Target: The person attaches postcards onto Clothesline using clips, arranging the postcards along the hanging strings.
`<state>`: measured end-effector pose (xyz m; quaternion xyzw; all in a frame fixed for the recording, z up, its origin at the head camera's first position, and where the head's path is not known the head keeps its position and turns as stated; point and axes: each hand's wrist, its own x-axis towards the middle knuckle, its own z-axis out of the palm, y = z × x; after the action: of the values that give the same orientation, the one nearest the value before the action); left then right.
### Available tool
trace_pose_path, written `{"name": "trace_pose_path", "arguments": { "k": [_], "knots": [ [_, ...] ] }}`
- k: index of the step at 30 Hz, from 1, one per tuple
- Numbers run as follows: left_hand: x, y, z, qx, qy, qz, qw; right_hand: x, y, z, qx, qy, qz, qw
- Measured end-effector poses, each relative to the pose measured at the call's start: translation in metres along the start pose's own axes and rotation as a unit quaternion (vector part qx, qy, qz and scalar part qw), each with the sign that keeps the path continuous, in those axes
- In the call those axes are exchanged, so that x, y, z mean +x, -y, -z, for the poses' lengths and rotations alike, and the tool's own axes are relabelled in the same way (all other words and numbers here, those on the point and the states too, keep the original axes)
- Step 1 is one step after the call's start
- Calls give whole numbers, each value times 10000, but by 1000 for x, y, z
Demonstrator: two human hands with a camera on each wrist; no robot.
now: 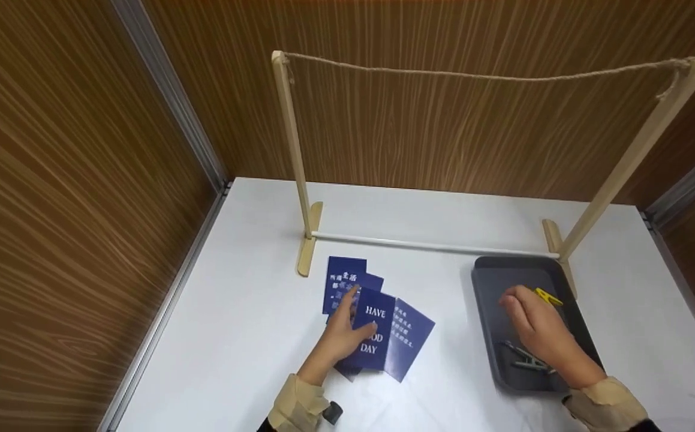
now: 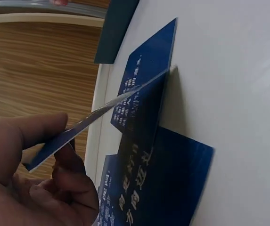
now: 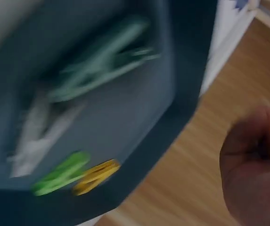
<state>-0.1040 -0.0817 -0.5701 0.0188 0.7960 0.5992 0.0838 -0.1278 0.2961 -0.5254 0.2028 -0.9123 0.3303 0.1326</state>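
Observation:
My left hand (image 1: 341, 336) pinches a dark blue card (image 1: 377, 306) printed "HAVE A GOOD DAY", thumb on its face. The left wrist view shows this card edge-on, tilted above several other blue cards (image 2: 149, 52) with white writing, which lie overlapping on the table. My right hand (image 1: 536, 327) is over a dark grey tray (image 1: 484, 312), its fingers curled. An orange patch shows at its fingers in the right wrist view, but whether it holds anything is unclear. Clothespins lie in the tray: yellow (image 3: 97, 176), bright green (image 3: 61, 174), dark green (image 3: 99, 61) and pale grey (image 3: 40, 136).
A wooden frame with two posts (image 1: 292, 138) stands behind the cards, a sagging twine (image 1: 437, 73) strung between their tops. A white rod (image 1: 431, 245) joins the posts low down. Wood-grain walls (image 1: 443, 132) enclose the white table (image 1: 227, 300).

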Motion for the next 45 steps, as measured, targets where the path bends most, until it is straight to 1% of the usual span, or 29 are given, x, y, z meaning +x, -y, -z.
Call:
{"name": "trace_pose_path", "arguments": {
  "k": [2,5,7,8,9,11,13,15,18,20,22,24,26,28,30,33,35,38,41,42,45],
  "knots": [
    [2,-9,3,-459,-74,82,9989,12,8,0,236,-10,64,9997],
    [7,-25,11,-1177,-237,264,9924,34,22,5,463,167,48,9988],
    [12,-38,19,-1510,-415,308,9872,51,33,10,639,394,9,9972],
    [15,-46,23,-1630,-500,279,9850,61,39,13,674,514,20,9964],
    [19,-53,27,-1774,-565,207,9823,71,45,17,680,632,68,9957],
    [27,-68,35,-1912,-727,-14,9789,93,58,24,701,876,209,9935],
    [34,-84,42,-1905,-852,-272,9776,115,71,32,689,1099,344,9910],
    [40,-99,47,-1897,-895,-531,9763,135,83,40,717,1252,428,9886],
    [50,-119,52,-1843,-923,-928,9741,164,102,52,648,1340,464,9878],
    [58,-130,54,-1902,-942,-1149,9704,183,115,58,592,1248,487,9892],
    [68,-141,54,-2067,-999,-1294,9647,203,129,64,487,1049,544,9918],
    [78,-151,54,-2278,-1072,-1291,9591,222,142,68,556,867,477,9935],
    [87,-159,53,-2534,-1178,-1210,9525,240,155,72,772,830,314,9931],
    [95,-167,53,-2683,-1301,-1144,9476,257,169,75,1008,863,141,9911],
    [100,-174,54,-2760,-1374,-1146,9444,270,182,76,1286,951,8,9871],
    [105,-183,57,-2842,-1443,-1308,9388,288,200,77,1624,801,44,9835],
    [107,-190,61,-2876,-1492,-1434,9351,298,212,78,1882,583,105,9803],
    [110,-200,67,-3016,-1584,-1614,9262,313,228,82,2334,141,284,9719],
    [113,-210,72,-3145,-1613,-1694,9200,325,242,87,2869,-219,377,9570],
    [115,-213,74,-3200,-1606,-1701,9181,328,246,89,2959,-321,411,9538],
    [119,-220,76,-3376,-1602,-1646,9128,333,254,90,3050,-572,412,9497]
  ]
}}
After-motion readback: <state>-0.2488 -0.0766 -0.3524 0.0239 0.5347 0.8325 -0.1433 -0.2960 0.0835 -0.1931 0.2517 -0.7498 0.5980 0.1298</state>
